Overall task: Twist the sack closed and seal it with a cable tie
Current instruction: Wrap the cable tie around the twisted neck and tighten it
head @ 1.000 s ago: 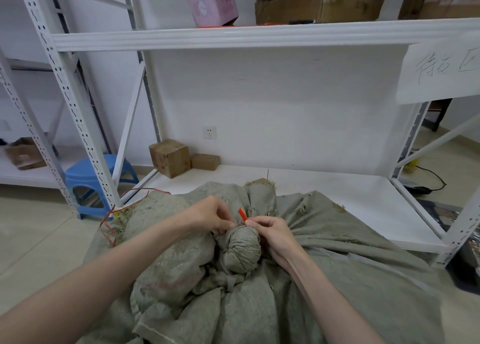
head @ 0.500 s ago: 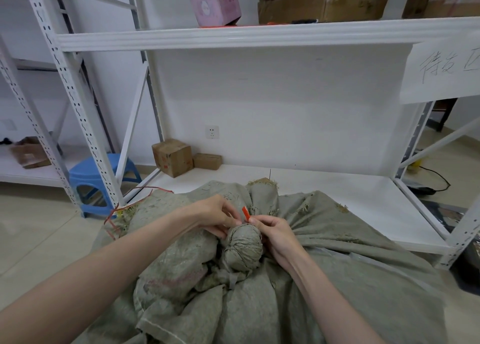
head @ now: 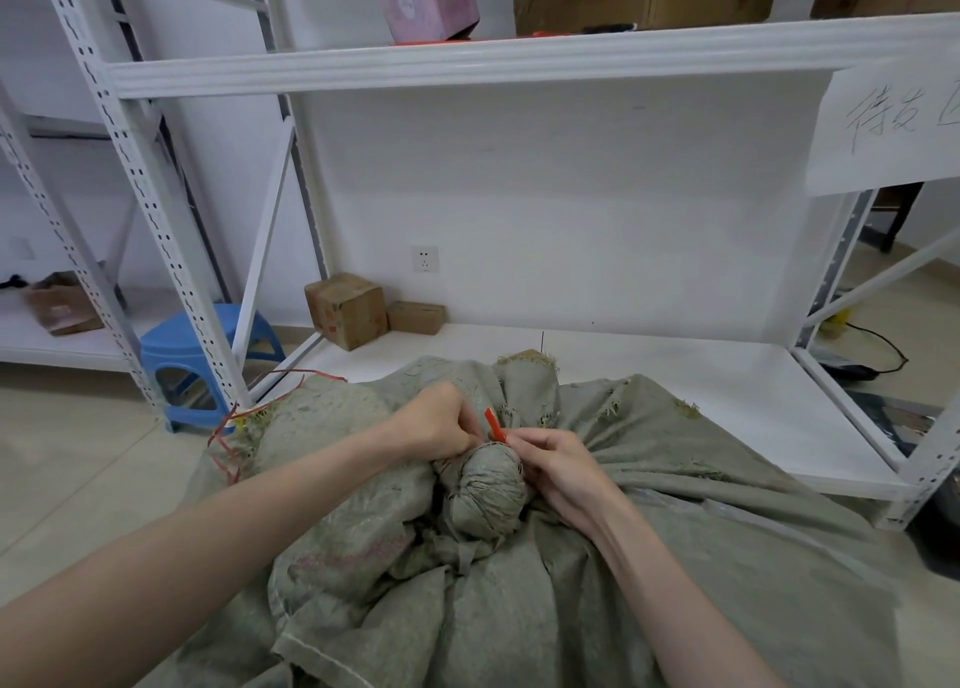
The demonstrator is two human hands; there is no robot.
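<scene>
White shelving (head: 467, 58) backs the woven sack (head: 675, 505); just above its twisted neck (head: 485, 490) the right hand (head: 558, 466) pinches a red cable tie (head: 493, 424), the left hand (head: 436, 425) curls beside it, hold hidden; easing off could unwind the twist

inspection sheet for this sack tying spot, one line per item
surface: beige tiled floor, white lower shelf board
job's things: grey-green woven sack, neck twisted into a knob; red cable tie upright at it
clutter: red strings at the sack's left edge
grippers: right hand pinches the tie; left hand curled at the neck, hold hidden
cables: black cable on the floor, far right
surroundings: white metal rack, blue plastic stool, brown cardboard boxes
</scene>
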